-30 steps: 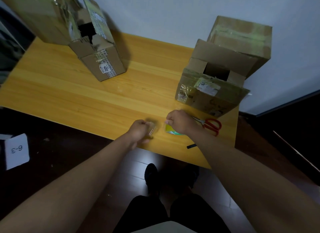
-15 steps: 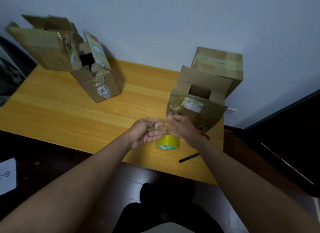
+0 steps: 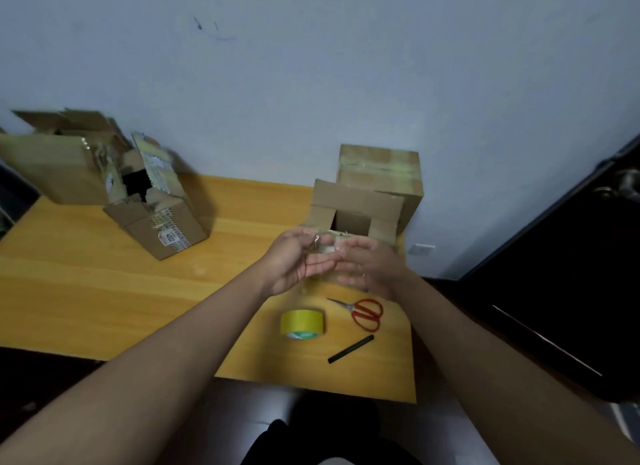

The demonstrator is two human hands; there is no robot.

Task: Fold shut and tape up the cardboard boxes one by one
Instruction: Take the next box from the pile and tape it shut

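Head view shows both hands raised at mid-frame, just in front of the open cardboard box (image 3: 353, 219) at centre right of the wooden table (image 3: 86, 291). The left hand (image 3: 294, 260) and right hand (image 3: 367, 267) hold a strip of clear tape (image 3: 323, 248) stretched between them, each pinching an end with thumb and fingertips while the other fingers stay loosely spread. The box's top flaps stand apart with a dark gap showing, so it is not yet folded shut. Behind it, against the wall, a second box (image 3: 381, 174) looks already taped. Two more open boxes (image 3: 104, 174) lie at the upper left of the frame, flaps splayed.

Below the hands, the yellow tape roll (image 3: 302, 322) rests on the table, with red scissors (image 3: 365, 313) just to its right and a black stick (image 3: 350, 349) near the front edge.

The main risk, as I judge it, is the loose strip: clear tape held slack can fold and stick to itself or to the fingers, which would spoil the piece. With both hands busy, nothing presses the flaps down, so they may spring up and the tape could land crooked or bridge the gap without sealing. The scissors and stick lie close to the table's edge and could be knocked off by a forearm.
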